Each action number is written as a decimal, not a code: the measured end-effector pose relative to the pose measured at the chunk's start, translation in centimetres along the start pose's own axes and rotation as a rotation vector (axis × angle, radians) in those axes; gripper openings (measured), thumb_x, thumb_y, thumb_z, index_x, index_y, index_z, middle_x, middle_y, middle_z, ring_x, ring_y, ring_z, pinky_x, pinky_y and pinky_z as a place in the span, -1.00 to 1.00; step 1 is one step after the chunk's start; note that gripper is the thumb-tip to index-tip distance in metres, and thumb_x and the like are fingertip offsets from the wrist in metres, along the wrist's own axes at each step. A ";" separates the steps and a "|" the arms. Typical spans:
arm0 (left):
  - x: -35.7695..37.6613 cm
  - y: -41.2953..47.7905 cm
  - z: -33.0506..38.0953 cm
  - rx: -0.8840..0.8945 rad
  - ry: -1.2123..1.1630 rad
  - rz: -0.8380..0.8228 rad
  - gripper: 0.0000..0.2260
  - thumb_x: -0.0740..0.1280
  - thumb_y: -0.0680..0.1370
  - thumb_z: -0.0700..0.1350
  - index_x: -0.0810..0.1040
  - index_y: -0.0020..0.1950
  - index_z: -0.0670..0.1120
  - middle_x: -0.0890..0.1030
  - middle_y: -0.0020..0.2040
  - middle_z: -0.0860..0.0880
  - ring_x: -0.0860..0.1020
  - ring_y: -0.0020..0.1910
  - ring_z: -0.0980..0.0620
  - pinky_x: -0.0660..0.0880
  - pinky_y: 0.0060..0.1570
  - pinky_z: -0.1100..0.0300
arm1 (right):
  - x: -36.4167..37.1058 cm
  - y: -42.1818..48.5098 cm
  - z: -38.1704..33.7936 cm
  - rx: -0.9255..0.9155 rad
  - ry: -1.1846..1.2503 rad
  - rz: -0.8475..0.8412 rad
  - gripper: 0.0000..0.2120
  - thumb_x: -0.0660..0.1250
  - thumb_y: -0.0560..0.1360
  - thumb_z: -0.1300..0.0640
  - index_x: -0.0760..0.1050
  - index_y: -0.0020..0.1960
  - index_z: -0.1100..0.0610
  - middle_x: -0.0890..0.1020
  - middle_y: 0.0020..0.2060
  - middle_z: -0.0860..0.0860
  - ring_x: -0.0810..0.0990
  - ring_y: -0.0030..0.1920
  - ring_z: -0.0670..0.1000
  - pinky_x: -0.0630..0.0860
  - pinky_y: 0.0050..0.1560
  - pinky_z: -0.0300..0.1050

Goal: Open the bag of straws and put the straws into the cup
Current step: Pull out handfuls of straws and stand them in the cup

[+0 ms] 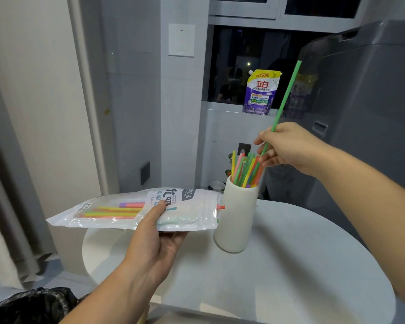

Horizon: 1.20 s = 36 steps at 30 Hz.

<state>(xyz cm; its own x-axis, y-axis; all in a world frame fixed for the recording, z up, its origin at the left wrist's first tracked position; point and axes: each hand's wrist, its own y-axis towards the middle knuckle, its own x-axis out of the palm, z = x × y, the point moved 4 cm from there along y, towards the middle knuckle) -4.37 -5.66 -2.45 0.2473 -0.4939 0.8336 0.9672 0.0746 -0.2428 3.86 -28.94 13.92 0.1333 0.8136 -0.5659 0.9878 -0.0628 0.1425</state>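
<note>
The bag (136, 210) is open at its right end and held level above the worktop (290, 265) by the left hand (154, 232), thumb on top and fingers closed underneath. A few coloured straws still show through its clear window on the left, and one orange tip pokes out of the mouth, just beside the cup (237, 218).

The cup stands upright on the worktop, right of the bag, already holding a thick bunch of straws (247, 169) that lean and fan out above its rim. The right hand (288, 146) hovers just above and to the right of that bunch, pinching a green straw (285, 97) near its lower end — the straw tilts up and to the right, its bottom tip close to the tops of the others.

So the step in hand looks like the transfer, well along but not done. The next move calls for steering the green straw's lower tip down into a gap among the standing straws, then letting go — gently, since a nudge could tip the tall cup or scatter the bunch.
</note>
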 end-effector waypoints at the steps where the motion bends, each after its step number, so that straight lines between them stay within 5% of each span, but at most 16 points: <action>1: 0.0 0.0 0.0 -0.002 -0.001 0.000 -0.85 0.36 0.61 -0.21 0.60 0.17 -0.15 0.77 0.02 -0.13 0.74 0.00 -0.08 0.69 -0.10 -0.07 | -0.1 -0.1 -0.1 -0.025 -0.016 0.022 -0.74 0.19 0.67 0.07 0.56 0.09 0.23 0.64 -0.09 0.17 0.67 -0.28 0.03 0.66 -0.28 -0.20; 7: -0.1 0.1 0.0 -0.002 -0.008 0.001 -0.82 0.35 0.61 -0.21 0.60 0.21 -0.13 0.76 0.08 -0.13 0.74 0.03 -0.09 0.69 -0.11 -0.06 | -1.6 -0.9 -0.7 -0.202 -0.039 0.202 -0.69 0.23 0.65 -0.02 0.60 -0.03 0.19 0.67 -0.20 0.09 0.66 -0.33 0.02 0.61 -0.32 -0.17; 14: -0.1 0.1 -0.2 -0.005 0.004 0.006 -0.85 0.35 0.61 -0.21 0.60 0.18 -0.13 0.76 0.07 -0.13 0.74 0.03 -0.08 0.69 -0.09 -0.06 | -0.6 -1.3 0.5 -0.172 -0.017 0.186 -0.69 0.25 0.64 -0.01 0.61 -0.05 0.21 0.66 -0.23 0.10 0.70 -0.28 0.07 0.70 -0.14 0.01; 23: -0.1 0.1 -0.2 0.002 0.017 0.005 -0.88 0.34 0.62 -0.21 0.61 0.13 -0.13 0.77 0.03 -0.12 0.74 0.01 -0.06 0.69 -0.11 -0.02 | -2.2 -1.9 0.4 -0.241 0.075 0.391 -0.68 0.27 0.62 -0.04 0.61 -0.02 0.20 0.67 -0.22 0.10 0.67 -0.32 0.02 0.66 -0.24 -0.10; 36: -0.1 0.0 -0.2 0.000 0.016 0.012 -0.84 0.35 0.61 -0.21 0.60 0.18 -0.14 0.75 0.10 -0.14 0.71 0.13 -0.12 0.66 -0.03 -0.11 | 0.5 -1.4 2.4 -0.128 -0.008 0.198 -0.69 0.31 0.59 -0.05 0.63 -0.04 0.20 0.71 -0.24 0.13 0.72 -0.30 0.06 0.70 -0.20 -0.06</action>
<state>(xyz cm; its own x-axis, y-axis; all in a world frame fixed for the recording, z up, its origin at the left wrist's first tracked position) -4.39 -5.77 -2.63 0.2577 -0.5064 0.8229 0.9642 0.0803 -0.2526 2.71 -29.85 11.44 0.3242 0.7883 -0.5230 0.9242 -0.1462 0.3527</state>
